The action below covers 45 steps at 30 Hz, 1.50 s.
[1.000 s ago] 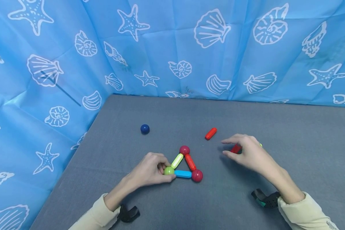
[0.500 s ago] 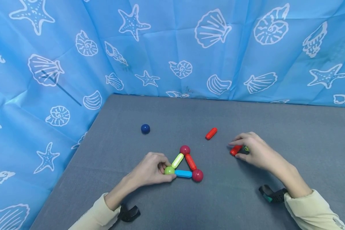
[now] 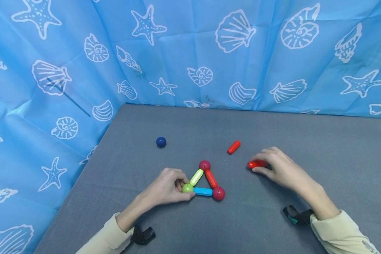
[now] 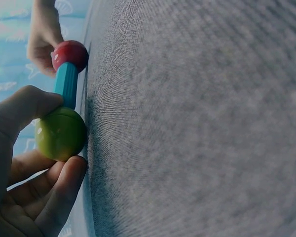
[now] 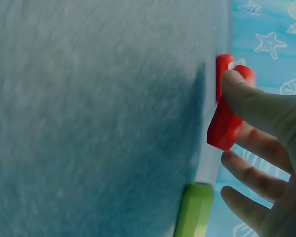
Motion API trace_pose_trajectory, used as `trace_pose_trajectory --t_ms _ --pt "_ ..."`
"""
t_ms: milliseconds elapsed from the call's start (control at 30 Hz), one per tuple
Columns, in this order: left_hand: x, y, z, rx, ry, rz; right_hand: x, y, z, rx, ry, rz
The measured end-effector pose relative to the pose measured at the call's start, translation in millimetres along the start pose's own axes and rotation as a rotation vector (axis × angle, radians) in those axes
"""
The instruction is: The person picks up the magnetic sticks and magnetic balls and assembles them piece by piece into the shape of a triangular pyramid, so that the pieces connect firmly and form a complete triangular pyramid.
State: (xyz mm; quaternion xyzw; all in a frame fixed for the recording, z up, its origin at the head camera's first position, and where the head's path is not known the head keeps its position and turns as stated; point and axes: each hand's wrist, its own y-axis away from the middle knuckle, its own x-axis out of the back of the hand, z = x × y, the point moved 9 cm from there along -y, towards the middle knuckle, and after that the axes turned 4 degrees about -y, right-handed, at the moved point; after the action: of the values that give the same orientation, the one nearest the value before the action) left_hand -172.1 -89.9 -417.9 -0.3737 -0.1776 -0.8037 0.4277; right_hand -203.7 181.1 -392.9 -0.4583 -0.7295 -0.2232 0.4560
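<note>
A flat triangle of toy building sticks and balls lies mid-table in the head view. It joins a yellow-green stick [image 3: 196, 177], a red stick [image 3: 211, 179] and a light blue stick [image 3: 203, 192]. Two dark red balls [image 3: 204, 165] and a green ball [image 3: 187, 188] form its corners. My left hand [image 3: 166, 187] grips the green ball between thumb and fingers, its thumb tip reaching the blue stick's end in the left wrist view. To the right, my right hand [image 3: 280, 169] pinches a loose red stick [image 5: 226, 123] between thumb and fingers.
Another red stick [image 3: 233, 147] lies beyond the triangle. A green stick [image 5: 195, 210] sits on the table near the right hand, hidden from the head view. A dark blue ball [image 3: 161, 142] is at the back left. A blue patterned curtain [image 3: 190, 53] borders the table.
My right hand has closed its thumb and fingers on the loose red stick, which has swung to lie more sideways and shifted slightly left. The left hand and the triangle stay put.
</note>
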Motion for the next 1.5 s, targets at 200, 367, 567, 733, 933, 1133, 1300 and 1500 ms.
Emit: trace_pose_trajectory --t_ms 200,367,567,733,933,1133,1300,1500 --pt "0.3 0.0 1.5 -0.022 -0.009 0.016 5.3 -2.9 -16.1 0.033 -0.084 0.081" --pt "-0.1 0.5 1.8 -0.030 -0.022 0.028 6.4 -4.5 -29.5 0.033 -0.205 0.106" --pt "-0.2 0.3 1.2 -0.019 -0.023 0.027 4.8 -5.3 -43.3 0.026 -0.322 0.133" --pt "-0.7 -0.1 0.8 -0.013 -0.018 0.019 -1.9 -5.9 -53.9 0.046 -0.412 0.148" --pt "-1.1 -0.5 0.0 -0.009 -0.012 0.015 -17.9 -6.2 -68.3 0.085 -0.511 0.091" --pt "-0.8 -0.5 0.2 -0.008 -0.016 0.020 -31.9 -6.3 -79.7 0.095 -0.595 0.027" --pt "-0.9 -1.0 0.4 -0.006 -0.018 0.019 -39.3 -5.7 -84.6 0.096 -0.628 -0.002" --pt "-1.4 -1.4 -0.3 0.007 -0.016 0.008 -47.4 -4.4 -87.5 0.105 -0.646 -0.043"
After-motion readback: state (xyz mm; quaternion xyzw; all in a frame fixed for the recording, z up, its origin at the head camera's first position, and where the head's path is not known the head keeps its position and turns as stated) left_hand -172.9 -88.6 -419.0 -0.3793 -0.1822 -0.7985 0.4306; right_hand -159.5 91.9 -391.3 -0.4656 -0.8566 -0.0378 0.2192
